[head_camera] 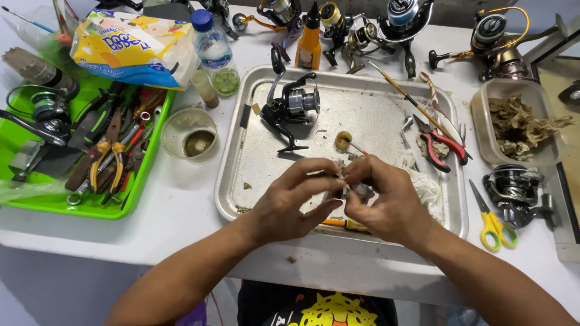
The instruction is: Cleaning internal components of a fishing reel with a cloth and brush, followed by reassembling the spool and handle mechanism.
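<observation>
My left hand (293, 202) and my right hand (386, 202) meet over the near part of a metal tray (241, 181). Both pinch a small grey metal part (353, 188) with a scrap of white cloth between the fingertips; the part is mostly hidden by fingers. A black and silver fishing reel (290, 108) stands on the tray beyond my hands. A small brass ring (343, 140) lies just past my right fingertips. A white rag (426, 181) is bunched to the right of my right hand, and an orange-handled tool (344, 224) lies under my hands.
Red-handled pliers (441, 145) and a thin brush (405, 93) lie on the tray's right side. A green tray of tools (90, 208) sits left, with a clear cup (188, 134) and water bottle (214, 48) beside it. Several reels (362, 30) line the back. Yellow scissors (492, 223) lie right.
</observation>
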